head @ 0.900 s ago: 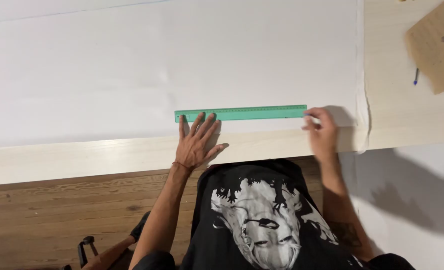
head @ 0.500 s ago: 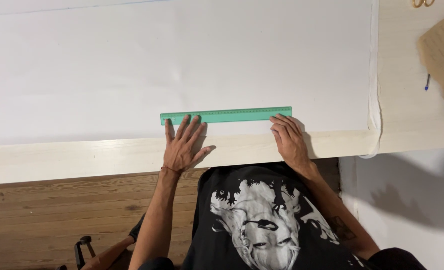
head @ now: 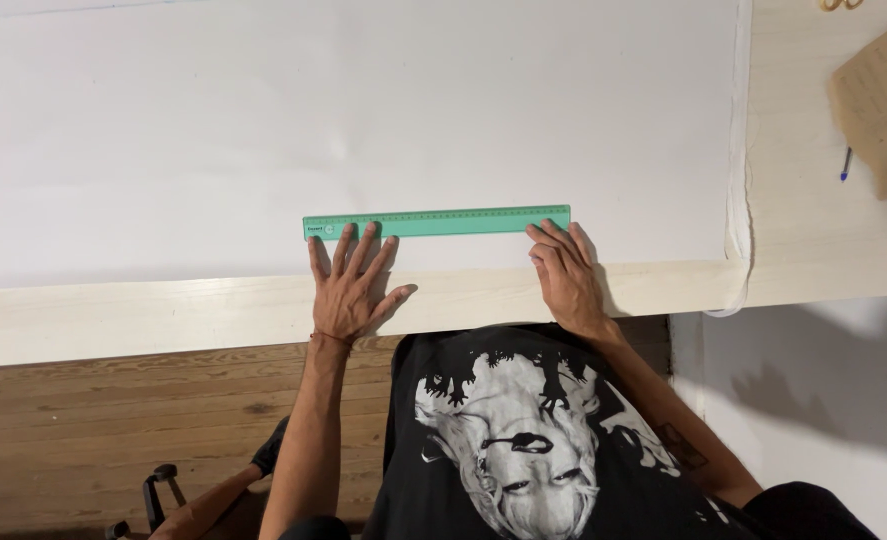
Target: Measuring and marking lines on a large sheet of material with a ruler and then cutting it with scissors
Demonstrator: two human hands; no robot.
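Observation:
A long green ruler (head: 443, 221) lies flat on a large white sheet (head: 363, 110) near the table's front edge. My left hand (head: 348, 285) is spread flat on the sheet, and its fingertips press on the ruler's left end. My right hand (head: 563, 270) rests beside it with the fingers close together, their tips on the ruler's right end. Neither hand has anything visible in its grasp. My black printed shirt (head: 523, 440) fills the lower middle of the view.
The pale wooden table (head: 163, 320) runs past the sheet on the right. There lie a brown paper piece (head: 878, 100), a blue pen (head: 845, 165) and scissor handles (head: 841, 5). Below are a wooden floor (head: 113, 420) and a chair base (head: 153, 495).
The ruler has slid a little to the left on the sheet. My right hand moved left from past the ruler's right tip onto its right end. My left hand stayed on the ruler's left end.

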